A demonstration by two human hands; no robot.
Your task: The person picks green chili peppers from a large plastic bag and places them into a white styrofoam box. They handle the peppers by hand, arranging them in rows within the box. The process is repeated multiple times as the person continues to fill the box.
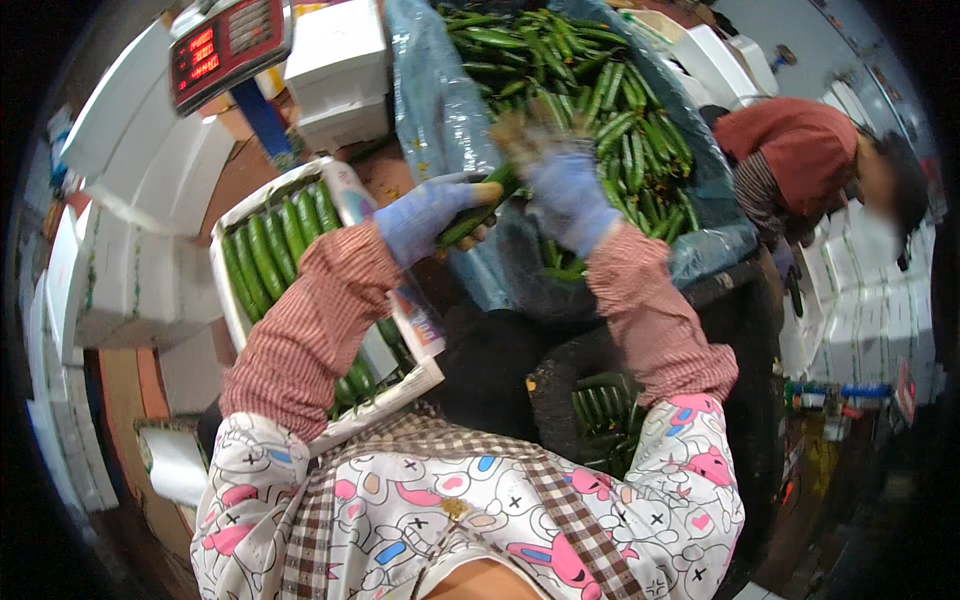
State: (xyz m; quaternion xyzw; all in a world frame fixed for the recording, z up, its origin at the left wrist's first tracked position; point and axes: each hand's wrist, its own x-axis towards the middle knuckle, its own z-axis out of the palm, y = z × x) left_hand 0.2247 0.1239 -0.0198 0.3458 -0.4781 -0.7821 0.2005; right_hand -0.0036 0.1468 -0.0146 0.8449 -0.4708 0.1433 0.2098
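Note:
My left hand (424, 217), in a blue knit glove with tan fingers, grips a green cucumber (472, 217) that slants up to the right. Beside it, my gloved right hand (562, 169) is blurred by motion over a heap of cucumbers (637, 142); whether its fingers hold anything is unclear. That heap lies in a large container lined with blue plastic film (424, 82). Under my left forearm stands a white foam box (234, 322), tilted in view, with cucumbers (262, 251) laid side by side. The forearm hides its middle.
A scale with a lit red display (199, 56) stands at upper left, near white foam boxes (337, 49). More foam boxes (142, 274) are stacked at left. Under my right forearm, a dark container (551, 405) holds cucumbers (604, 409). A co-worker (795, 154) bends over at right.

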